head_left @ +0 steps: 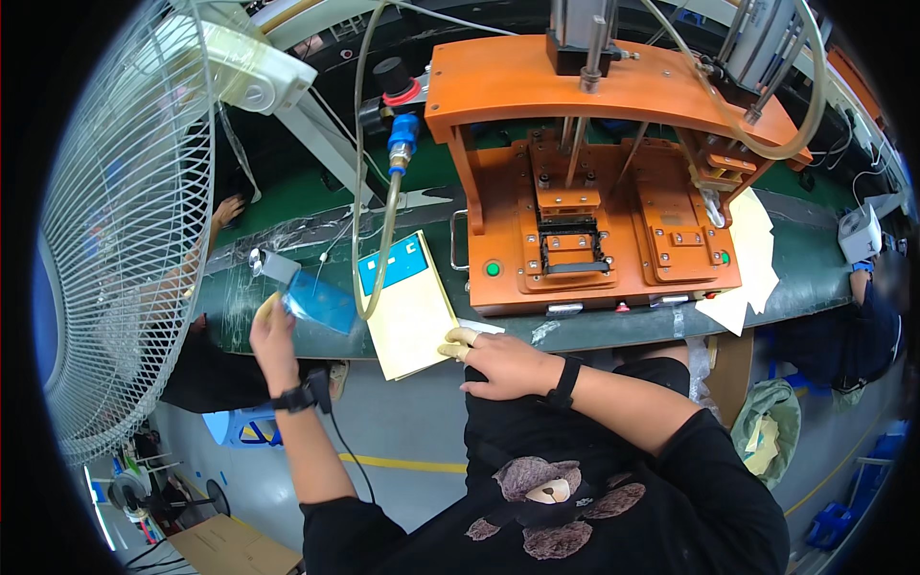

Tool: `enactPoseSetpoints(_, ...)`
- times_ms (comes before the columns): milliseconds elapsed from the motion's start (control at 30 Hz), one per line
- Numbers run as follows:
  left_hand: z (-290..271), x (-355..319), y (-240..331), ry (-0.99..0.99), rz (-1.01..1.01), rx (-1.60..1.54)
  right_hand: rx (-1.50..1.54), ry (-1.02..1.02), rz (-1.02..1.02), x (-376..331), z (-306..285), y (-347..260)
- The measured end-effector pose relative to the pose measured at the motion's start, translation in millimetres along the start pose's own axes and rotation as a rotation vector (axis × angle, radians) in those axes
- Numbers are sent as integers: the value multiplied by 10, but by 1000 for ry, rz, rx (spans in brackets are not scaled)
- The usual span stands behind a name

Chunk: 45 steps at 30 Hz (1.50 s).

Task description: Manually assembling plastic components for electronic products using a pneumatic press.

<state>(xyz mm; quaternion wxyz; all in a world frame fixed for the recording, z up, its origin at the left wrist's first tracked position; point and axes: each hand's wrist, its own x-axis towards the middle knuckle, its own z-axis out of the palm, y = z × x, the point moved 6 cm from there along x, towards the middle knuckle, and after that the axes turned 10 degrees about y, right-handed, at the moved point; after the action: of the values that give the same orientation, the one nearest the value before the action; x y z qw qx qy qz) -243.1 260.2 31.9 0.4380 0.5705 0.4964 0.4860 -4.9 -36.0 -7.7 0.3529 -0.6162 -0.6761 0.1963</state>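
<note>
My left hand (274, 343) is raised at the left, fingers pinched at the near-left corner of a glossy blue sheet (324, 305), which is slightly blurred. A stack of pale yellow paper (407, 331) lies at the front of the bench and juts past its edge. On its upper end rests a blue piece with small white cut-outs (395, 265). My right hand (506, 366) touches the stack's right edge with stretched fingertips, thumb apart. Yellowish finger covers show on fingertips of both hands.
An orange press fixture (613, 297) with a black part (572, 249) in its left nest stands right of the paper. Yellow sheets (752, 254) lie beyond it. An air hose (391, 216) hangs above the stack. A large fan (134, 230) fills the left. Another person's arm (862, 278) shows far right.
</note>
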Motion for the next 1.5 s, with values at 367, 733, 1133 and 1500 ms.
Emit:
enactPoseSetpoints(367,155,-1850,387,-334,-251,-285,-590,743,40,-580,-1988,-337)
enactPoseSetpoints(733,2447,-2057,1197,-878,74,-168,288,1019,218,-1624,-3069,-249)
enactPoseSetpoints(1133,3713,-1432,1253,-886,864,883,1433,1967,394,-4464,-3533,2857)
enactPoseSetpoints(1500,3898,-1487,1340,-874,771,926,862,1288,1001,-2510,-4165,4244)
